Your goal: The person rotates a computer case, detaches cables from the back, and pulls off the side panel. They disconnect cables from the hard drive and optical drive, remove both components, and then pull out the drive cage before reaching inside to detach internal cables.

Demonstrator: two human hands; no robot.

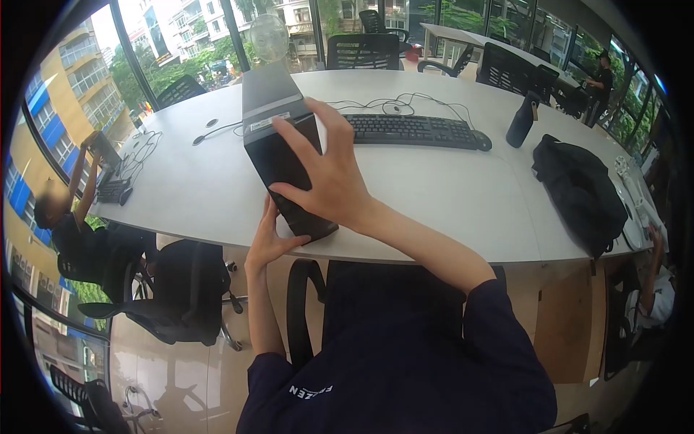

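A black desktop computer case [278,163] is tilted over the near edge of the white table, with a label on its upper edge. My right hand [329,170] grips it from the right, fingers spread over the top edge and the thumb on the near face. Lower down, my left hand [271,242] holds the bottom end between thumb and fingers, some of which are hidden behind the case. Just beyond my right hand lies a black keyboard [408,130], and a black mouse [480,140] sits at its right end.
A dark bottle [522,123] and a black backpack [578,188] are on the table [448,195] to the right. Cables [426,101] trail behind the keyboard. One person [87,224] handles a device at left; another person [650,289] sits at right. Office chairs surround the table.
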